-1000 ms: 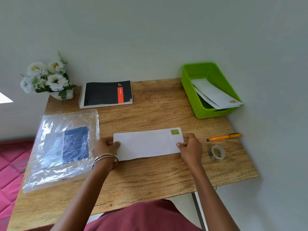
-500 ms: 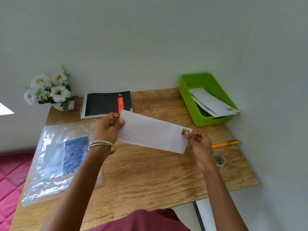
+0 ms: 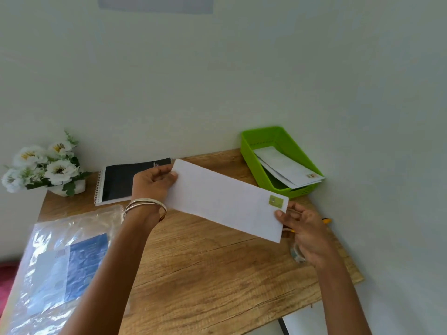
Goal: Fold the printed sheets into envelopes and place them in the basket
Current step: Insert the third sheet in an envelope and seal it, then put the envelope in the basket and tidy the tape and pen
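White envelope [image 3: 227, 201], flat on the table [image 3: 205, 274] a second ago, now hangs tilted above it, pinched by left hand [image 3: 152, 184] and right hand [image 3: 304, 228].

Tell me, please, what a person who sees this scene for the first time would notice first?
First, the white envelope with a green stamp, held tilted above the wooden table between the left hand and the right hand. Next, the bright green basket at the table's far right corner, already holding envelopes. At the far left stand white flowers.
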### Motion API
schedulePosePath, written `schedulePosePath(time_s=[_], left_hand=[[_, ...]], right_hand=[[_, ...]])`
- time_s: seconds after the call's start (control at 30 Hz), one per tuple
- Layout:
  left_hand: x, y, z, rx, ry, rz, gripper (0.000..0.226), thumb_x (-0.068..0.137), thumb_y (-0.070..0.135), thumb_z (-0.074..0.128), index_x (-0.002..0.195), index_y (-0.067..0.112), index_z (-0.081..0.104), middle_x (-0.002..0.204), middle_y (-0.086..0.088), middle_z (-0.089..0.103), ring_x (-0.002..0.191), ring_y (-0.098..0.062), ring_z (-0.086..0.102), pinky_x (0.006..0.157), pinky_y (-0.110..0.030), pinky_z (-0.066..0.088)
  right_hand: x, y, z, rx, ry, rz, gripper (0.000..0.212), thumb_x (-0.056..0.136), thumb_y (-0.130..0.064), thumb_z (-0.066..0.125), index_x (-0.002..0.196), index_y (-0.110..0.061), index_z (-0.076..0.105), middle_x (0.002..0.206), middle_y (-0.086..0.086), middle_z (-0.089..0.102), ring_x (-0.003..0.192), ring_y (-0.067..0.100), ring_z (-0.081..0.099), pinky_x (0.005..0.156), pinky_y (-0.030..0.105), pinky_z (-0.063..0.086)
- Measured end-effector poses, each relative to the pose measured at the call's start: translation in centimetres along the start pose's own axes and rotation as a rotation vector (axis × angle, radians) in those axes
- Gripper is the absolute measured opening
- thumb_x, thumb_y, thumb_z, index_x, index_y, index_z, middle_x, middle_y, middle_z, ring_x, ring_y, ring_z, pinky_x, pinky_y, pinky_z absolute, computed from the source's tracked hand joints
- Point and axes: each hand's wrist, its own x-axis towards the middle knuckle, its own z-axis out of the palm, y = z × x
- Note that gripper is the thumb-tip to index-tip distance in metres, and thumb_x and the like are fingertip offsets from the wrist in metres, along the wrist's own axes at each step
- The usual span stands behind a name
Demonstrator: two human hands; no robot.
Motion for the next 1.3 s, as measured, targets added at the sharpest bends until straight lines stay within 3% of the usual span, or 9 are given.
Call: schedulePosePath(time_s=[0.13,0.23,0.43,0.67,0.77,1.0,1.1,1.2,1.3], left_hand=[[0.9,1.0,2.9,0.022,-0.097,0.018,0.025,0.086,0.015,0.063,0.111,0.016,0.065,0.105,-0.001,0.065,0.101,-0.018,0.059,0.092,-0.033,0.047],[0.8,1.3,5.4,0.022,-0.186,0.022,0.039,0.085,0.020,0.066,0.123,0.015,0.058,0.111,-0.001,0.065,0.106,-0.015,0.060,0.088,-0.029,0.049],[-0.5,1.1,10.1,0.094,-0.295,0.065,0.020,0.086,0.013,0.063,0.105,0.013,0.067,0.098,0.001,0.066,0.091,-0.009,0.058,0.076,-0.019,0.040],[-1.0,-1.3,11.6,0.152,-0.315,0.048,0.013,0.084,0.014,0.066,0.095,0.021,0.070,0.091,0.004,0.069,0.085,-0.009,0.063,0.078,-0.027,0.046],[-1.2,-1.9,11.5,0.150,-0.304,0.046,0.012,0.085,0.011,0.065,0.088,0.021,0.069,0.093,0.007,0.069,0.082,-0.004,0.062,0.079,-0.028,0.046],[-1.3,-3.7,11.5,0.194,-0.268,0.001,0.014,0.084,0.014,0.065,0.083,0.027,0.069,0.096,0.008,0.070,0.092,-0.012,0.064,0.083,-0.034,0.050],[-1.5,-4.2,11.7,0.202,-0.271,-0.003,0.014,0.084,0.013,0.066,0.084,0.026,0.070,0.094,0.008,0.070,0.090,-0.014,0.065,0.084,-0.035,0.051],[-2.2,-4.4,12.0,0.245,-0.270,0.022,0.011,0.083,0.014,0.067,0.090,0.022,0.070,0.092,0.007,0.069,0.086,-0.010,0.064,0.077,-0.024,0.048],[-4.0,-4.8,12.7,0.316,-0.324,0.084,0.011,0.080,0.017,0.070,0.091,0.021,0.068,0.087,0.009,0.068,0.077,-0.002,0.062,0.067,-0.018,0.048]], right_hand=[[0.3,-2.3,-2.2,0.014,0.146,-0.081,0.021,0.083,0.000,0.065,0.102,-0.008,0.066,0.088,0.007,0.075,0.077,0.020,0.072,0.053,0.031,0.056],[1.2,-4.0,-3.9,0.078,0.282,-0.138,0.019,0.083,-0.001,0.065,0.099,-0.010,0.067,0.083,0.004,0.075,0.073,0.018,0.071,0.051,0.027,0.055],[5.6,-5.7,-5.9,0.121,0.516,-0.175,0.018,0.086,0.005,0.062,0.103,-0.001,0.063,0.092,0.010,0.069,0.081,0.020,0.068,0.059,0.030,0.059],[11.3,-4.5,-6.2,-0.043,0.501,-0.118,0.021,0.086,0.007,0.061,0.106,0.004,0.062,0.098,0.018,0.066,0.080,0.024,0.067,0.057,0.029,0.059],[11.8,-4.0,-6.3,-0.130,0.514,-0.161,0.019,0.081,0.008,0.067,0.097,0.000,0.061,0.096,0.020,0.067,0.083,0.030,0.069,0.063,0.037,0.060],[12.0,-2.9,-5.4,-0.393,0.589,-0.251,0.052,0.074,0.004,0.075,0.112,-0.010,0.041,0.073,0.011,0.065,0.051,0.028,0.066,0.058,0.037,0.057],[12.4,-2.6,-5.6,-0.483,0.606,-0.254,0.046,0.072,-0.004,0.079,0.104,-0.011,0.047,0.083,0.020,0.066,0.059,0.032,0.066,0.058,0.045,0.058],[12.4,-2.3,-6.3,-0.577,0.607,-0.268,0.037,0.074,-0.021,0.080,0.098,-0.013,0.052,0.075,0.015,0.064,0.065,0.034,0.065,0.066,0.049,0.056],[10.9,-2.1,-7.3,-0.641,0.667,-0.313,0.027,0.080,-0.024,0.075,0.093,-0.006,0.059,0.077,0.012,0.066,0.070,0.028,0.062,0.069,0.035,0.050]])
